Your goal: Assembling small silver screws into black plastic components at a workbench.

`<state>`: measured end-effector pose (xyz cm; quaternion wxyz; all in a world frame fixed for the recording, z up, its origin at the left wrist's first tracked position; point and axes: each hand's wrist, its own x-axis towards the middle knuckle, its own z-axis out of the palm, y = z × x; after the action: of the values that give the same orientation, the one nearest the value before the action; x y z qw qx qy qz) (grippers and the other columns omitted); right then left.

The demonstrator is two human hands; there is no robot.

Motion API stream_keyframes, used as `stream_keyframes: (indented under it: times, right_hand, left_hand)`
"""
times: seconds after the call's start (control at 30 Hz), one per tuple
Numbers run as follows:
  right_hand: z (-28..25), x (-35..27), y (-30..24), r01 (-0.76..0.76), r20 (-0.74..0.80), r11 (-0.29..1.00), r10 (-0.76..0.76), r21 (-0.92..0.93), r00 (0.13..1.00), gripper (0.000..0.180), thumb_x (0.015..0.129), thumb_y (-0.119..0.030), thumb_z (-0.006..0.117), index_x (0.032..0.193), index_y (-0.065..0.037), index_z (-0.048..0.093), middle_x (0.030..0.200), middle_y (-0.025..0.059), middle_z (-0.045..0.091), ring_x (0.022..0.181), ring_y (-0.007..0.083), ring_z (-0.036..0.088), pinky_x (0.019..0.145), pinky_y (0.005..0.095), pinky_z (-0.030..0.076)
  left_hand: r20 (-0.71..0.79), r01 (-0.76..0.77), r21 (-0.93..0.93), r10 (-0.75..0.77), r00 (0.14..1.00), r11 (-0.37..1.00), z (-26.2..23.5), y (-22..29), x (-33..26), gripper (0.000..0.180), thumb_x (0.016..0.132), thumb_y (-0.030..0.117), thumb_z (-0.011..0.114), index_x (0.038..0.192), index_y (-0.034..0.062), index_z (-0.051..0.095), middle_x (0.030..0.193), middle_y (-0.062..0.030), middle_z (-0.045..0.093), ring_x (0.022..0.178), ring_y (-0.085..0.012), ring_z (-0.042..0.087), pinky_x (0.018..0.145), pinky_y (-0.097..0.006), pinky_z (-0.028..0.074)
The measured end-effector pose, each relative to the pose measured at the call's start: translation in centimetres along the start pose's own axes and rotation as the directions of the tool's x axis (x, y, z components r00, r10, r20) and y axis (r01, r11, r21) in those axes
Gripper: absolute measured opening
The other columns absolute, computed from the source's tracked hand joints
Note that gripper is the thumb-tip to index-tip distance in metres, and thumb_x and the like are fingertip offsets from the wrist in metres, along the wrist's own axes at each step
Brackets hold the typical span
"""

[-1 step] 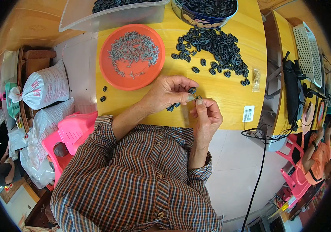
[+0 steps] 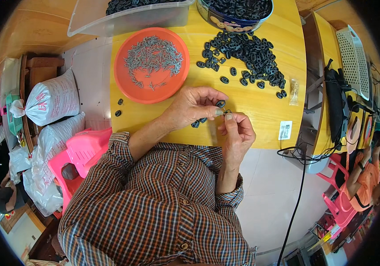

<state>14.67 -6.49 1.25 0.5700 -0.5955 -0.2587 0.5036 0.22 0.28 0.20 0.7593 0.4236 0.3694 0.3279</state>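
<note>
My left hand is closed over the near part of the yellow table. Its fingers hold a small black oval two-holed plastic piece. Just to the right, my right hand pinches another small dark piece between thumb and fingers. The two thumbs almost meet, and the finer detail there is too small to make out. Below my left fingers lie a few black pieces, partly hidden. An orange-red plate of small grey metal pins stands beyond my left wrist.
A heap of black oval pieces spreads across the far right of the table. Behind stand a clear plastic bin and a round blue tin, both holding black pieces. A black cable hangs at the right. Pink chairs flank the table.
</note>
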Motion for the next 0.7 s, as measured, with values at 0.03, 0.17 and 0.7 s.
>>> stream_keyframes:
  times: [0.03, 0.17, 0.7]
  right_hand:
    - [-0.02, -0.01, -0.06, -0.005, -0.002, 1.000, 0.005, 0.002, 1.000, 0.010, 0.087, -0.009, 0.063, 0.084, 0.000, 0.062, 0.072, 0.0020, 0.061, 0.057, 0.0052, 0.051, 0.053, 0.0181, 0.039]
    - [0.04, -0.02, -0.07, -0.014, -0.005, 1.000, 0.014, -0.005, 1.000, 0.010, 0.086, -0.009, 0.063, 0.084, 0.000, 0.062, 0.072, 0.0017, 0.060, 0.057, 0.0048, 0.050, 0.053, 0.0179, 0.039]
    - [0.16, 0.00, -0.03, -0.036, -0.011, 0.999, 0.035, -0.022, 0.999, 0.011, 0.086, -0.010, 0.063, 0.082, 0.000, 0.062, 0.067, 0.0006, 0.059, 0.054, 0.0043, 0.049, 0.053, 0.0181, 0.039]
  left_hand:
    - [-0.003, 0.002, 0.011, -0.001, 1.000, 1.000, 0.05, 0.04, -0.01, 0.031, 0.081, -0.002, 0.066, 0.111, -0.0001, 0.061, 0.088, -0.0013, 0.060, 0.073, -0.0063, 0.058, 0.064, -0.021, 0.050]
    - [-0.015, -0.001, -0.009, 0.001, 1.000, 1.000, 0.10, -0.15, 0.01, 0.031, 0.080, -0.003, 0.065, 0.111, 0.0003, 0.061, 0.087, -0.0009, 0.060, 0.073, -0.0058, 0.058, 0.064, -0.020, 0.050]
    - [0.006, -0.054, 0.083, 0.053, 0.999, 0.995, 0.05, -0.33, -0.11, 0.031, 0.078, -0.002, 0.069, 0.108, 0.0036, 0.065, 0.084, 0.0043, 0.058, 0.074, -0.0014, 0.053, 0.065, -0.017, 0.046]
